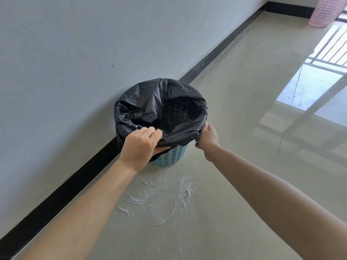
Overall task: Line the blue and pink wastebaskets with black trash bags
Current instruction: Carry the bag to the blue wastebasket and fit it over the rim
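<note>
The blue wastebasket (171, 155) stands on the floor against the wall, mid-frame. A black trash bag (150, 102) is spread open inside it and folded over most of the rim. My left hand (139, 147) grips the bag's edge at the near rim, fingers curled on the plastic. My right hand (207, 138) pinches the bag's edge at the right side of the rim. Only the basket's lower near wall shows below the bag. The pink wastebasket (326, 12) stands far off at the top right, with no bag visible in it.
A white wall (75, 53) with a black skirting strip (62, 196) runs along the left. The glossy beige tile floor (244, 128) has white smeared patches (169, 199) just in front of the blue basket. Window light reflects on the floor at the right.
</note>
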